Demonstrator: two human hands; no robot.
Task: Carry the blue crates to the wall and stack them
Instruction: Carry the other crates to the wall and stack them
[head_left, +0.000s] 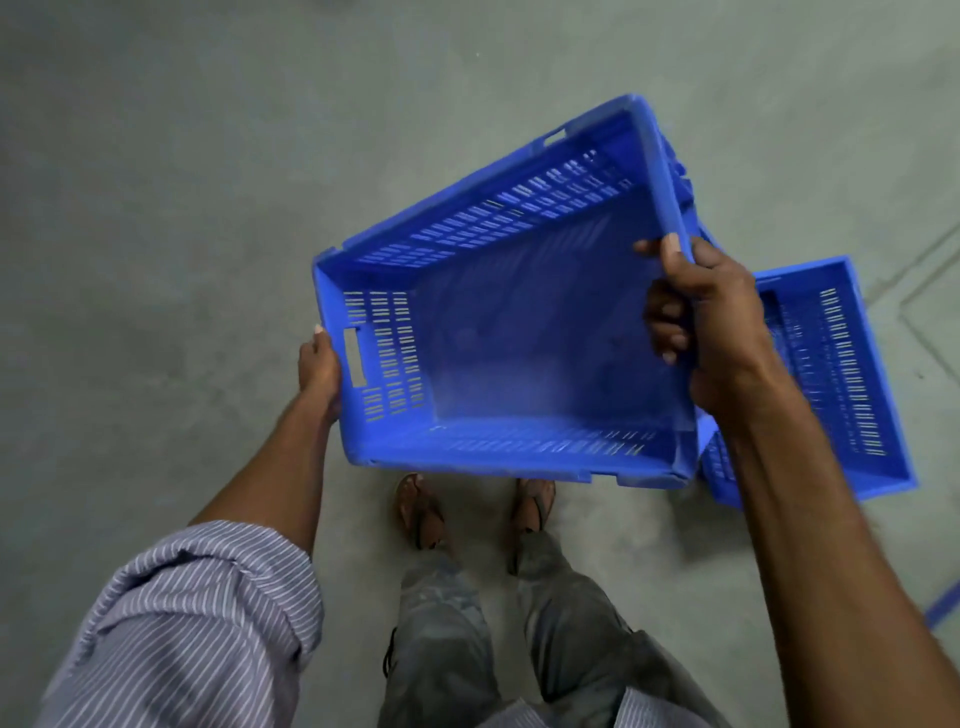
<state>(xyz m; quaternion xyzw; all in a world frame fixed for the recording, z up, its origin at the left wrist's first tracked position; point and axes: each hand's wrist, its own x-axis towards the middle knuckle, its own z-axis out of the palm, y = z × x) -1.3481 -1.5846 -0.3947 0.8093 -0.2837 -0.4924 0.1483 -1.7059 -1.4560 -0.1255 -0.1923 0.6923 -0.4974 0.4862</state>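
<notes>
I hold an empty blue slotted crate (498, 332) tilted in the air above the floor, its open top facing me. My left hand (319, 371) grips its left short end beside the handle slot. My right hand (696, 322) curls over the rim of the right end, fingers inside the crate. A second blue crate (841, 374) lies on the floor to the right, partly hidden behind my right arm and the held crate. No wall is in view.
Grey concrete floor (182, 208) spreads to the left and ahead. My sandalled feet (421, 514) stand just below the held crate. A floor seam (914, 312) runs at the far right, and a blue line (943, 605) marks the floor at the right edge.
</notes>
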